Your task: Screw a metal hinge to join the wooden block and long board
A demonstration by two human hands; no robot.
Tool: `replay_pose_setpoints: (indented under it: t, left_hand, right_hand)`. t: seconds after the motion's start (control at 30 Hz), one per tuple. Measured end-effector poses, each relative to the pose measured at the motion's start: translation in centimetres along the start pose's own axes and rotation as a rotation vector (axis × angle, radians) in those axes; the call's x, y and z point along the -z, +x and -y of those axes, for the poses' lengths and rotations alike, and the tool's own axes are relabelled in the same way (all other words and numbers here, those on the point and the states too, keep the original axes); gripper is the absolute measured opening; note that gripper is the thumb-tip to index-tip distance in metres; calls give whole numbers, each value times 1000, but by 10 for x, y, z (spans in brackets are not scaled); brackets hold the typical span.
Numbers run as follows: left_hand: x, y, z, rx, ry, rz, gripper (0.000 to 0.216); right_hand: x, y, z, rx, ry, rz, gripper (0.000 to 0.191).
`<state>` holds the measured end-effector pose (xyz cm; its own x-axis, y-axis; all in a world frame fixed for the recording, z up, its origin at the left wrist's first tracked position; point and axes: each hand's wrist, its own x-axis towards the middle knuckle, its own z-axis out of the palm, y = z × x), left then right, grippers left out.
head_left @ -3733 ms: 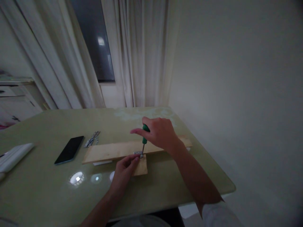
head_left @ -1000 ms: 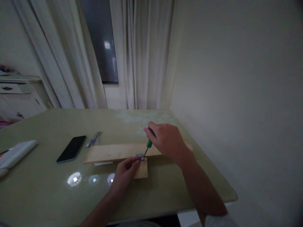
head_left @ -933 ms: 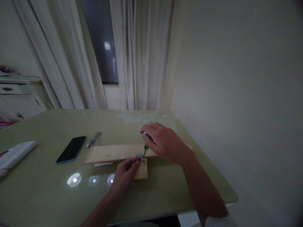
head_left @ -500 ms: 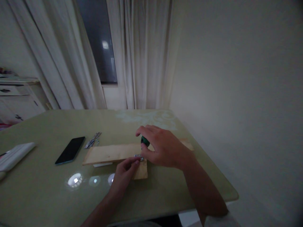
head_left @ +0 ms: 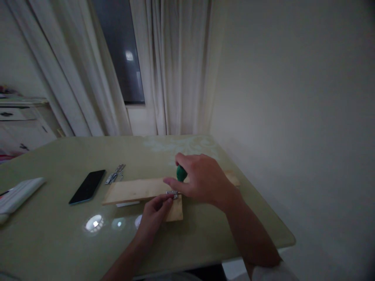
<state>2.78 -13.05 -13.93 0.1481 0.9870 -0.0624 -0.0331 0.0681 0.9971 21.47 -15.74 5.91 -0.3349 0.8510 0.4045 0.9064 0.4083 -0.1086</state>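
Observation:
My right hand [head_left: 205,179] is curled around the green handle of a screwdriver [head_left: 181,173], its thumb stretched out to the left. The screwdriver stands roughly upright over a small metal hinge [head_left: 172,193]; its tip is hidden. With thumb and fingers pinched, my left hand [head_left: 156,208] holds the hinge down at the edge of a long pale wooden board [head_left: 134,190]. A shorter wooden piece [head_left: 175,210] sticks out toward me under the hinge.
Several loose metal hinges [head_left: 115,175] lie beyond the board's left end. A black phone [head_left: 88,187] rests left of them, and a white case-like object [head_left: 22,195] sits at the far left. More wood [head_left: 233,178] shows behind my right wrist. The wall borders the table [head_left: 73,156] on the right.
My right hand has shifted slightly on the screwdriver: its thumb now extends left and more of the green handle shows. My left hand keeps its place on the hinge.

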Motion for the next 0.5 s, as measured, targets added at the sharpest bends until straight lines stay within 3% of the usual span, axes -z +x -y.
replay_pose_setpoints:
  t: [0.1, 0.2, 0.3, 0.43, 0.5]
  left_hand:
    - [0, -1, -1, 8, 7, -14, 60]
    - [1, -1, -1, 5, 18, -4, 59]
    - [0, -1, -1, -3, 2, 8, 60]
    - [0, -1, -3, 0, -6, -1, 59]
    - [0, -2, -3, 2, 13, -3, 58]
  right_hand:
    - [-2, 5, -7, -163, -96, 5, 43]
    - [1, 4, -10, 16, 35, 12, 20]
    - [3, -2, -2, 120, 67, -1, 22]
    - [0, 1, 0, -104, -119, 7, 47]
    - [-2, 6, -6, -151, -134, 10, 42]
